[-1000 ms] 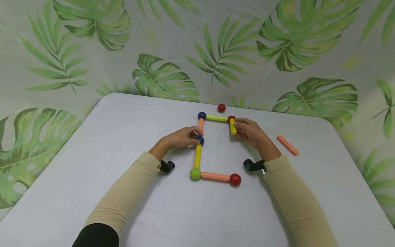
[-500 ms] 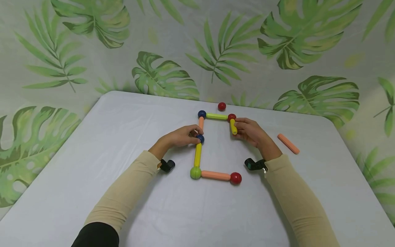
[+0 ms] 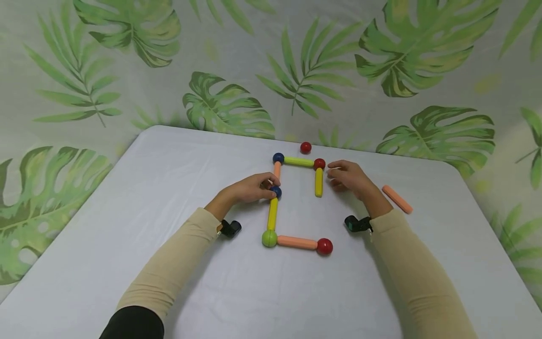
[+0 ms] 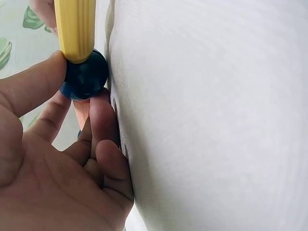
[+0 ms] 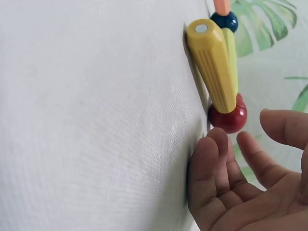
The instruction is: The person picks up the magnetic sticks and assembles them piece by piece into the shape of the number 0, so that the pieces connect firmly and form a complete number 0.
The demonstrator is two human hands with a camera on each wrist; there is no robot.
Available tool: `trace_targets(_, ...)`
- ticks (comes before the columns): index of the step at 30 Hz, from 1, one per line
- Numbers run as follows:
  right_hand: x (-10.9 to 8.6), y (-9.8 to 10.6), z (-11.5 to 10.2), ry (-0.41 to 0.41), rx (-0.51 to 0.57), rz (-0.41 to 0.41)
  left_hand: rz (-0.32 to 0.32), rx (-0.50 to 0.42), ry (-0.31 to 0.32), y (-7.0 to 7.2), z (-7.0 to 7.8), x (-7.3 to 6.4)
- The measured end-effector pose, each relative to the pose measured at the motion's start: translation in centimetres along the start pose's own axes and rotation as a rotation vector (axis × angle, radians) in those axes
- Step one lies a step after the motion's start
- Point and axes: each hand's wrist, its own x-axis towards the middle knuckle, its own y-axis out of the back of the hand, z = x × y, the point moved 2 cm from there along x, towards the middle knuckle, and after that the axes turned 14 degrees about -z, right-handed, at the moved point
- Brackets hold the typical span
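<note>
My left hand (image 3: 254,188) pinches a dark blue ball (image 4: 86,77) between thumb and fingers. Into that ball run a yellow rod (image 3: 273,214) toward me and an orange rod (image 3: 277,170) away from me. A second blue ball (image 3: 278,158) joins the orange rod to a lime-green rod (image 3: 298,162), which ends at a red ball (image 3: 319,164). From the red ball another yellow rod (image 5: 211,67) lies on the table, a metal disc showing in its free end. Just right of it my right hand (image 3: 349,178) holds nothing, fingers relaxed and apart from the rod.
Nearer me, a green ball (image 3: 269,238), an orange rod (image 3: 297,242) and a red ball (image 3: 324,246) continue the chain. One loose red ball (image 3: 306,148) sits at the back edge, and a loose orange rod (image 3: 397,199) lies at right on the white table (image 3: 190,160).
My right hand has let go of the yellow rod and moved slightly right. That rod now lies straight toward me from the red ball. The left hand stays on the blue ball.
</note>
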Motion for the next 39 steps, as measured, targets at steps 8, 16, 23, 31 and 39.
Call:
trace_targets(8, 0.5, 0.3, -0.2, 0.016, -0.025, 0.054, 0.015, 0.031, 0.002, 0.0, 0.1, -0.2)
trace_targets(16, 1.3, 0.7, -1.3, 0.119, -0.122, 0.110, 0.006, 0.017, -0.002, 0.1, 0.0, -0.2)
trace_targets(23, 2.7, 1.4, -3.6, 0.207, -0.330, 0.122, -0.020, 0.014, -0.009, 0.2, 0.1, 0.0)
trace_targets(31, 5.4, 1.3, -4.5, 0.229, -0.444, 0.105, -0.026, -0.019, -0.001, 0.3, 0.0, 0.2)
trace_targets(39, 7.2, 0.4, -4.6, 0.249, -0.516, 0.090, -0.030, -0.022, -0.002, 0.3, -0.2, 0.2)
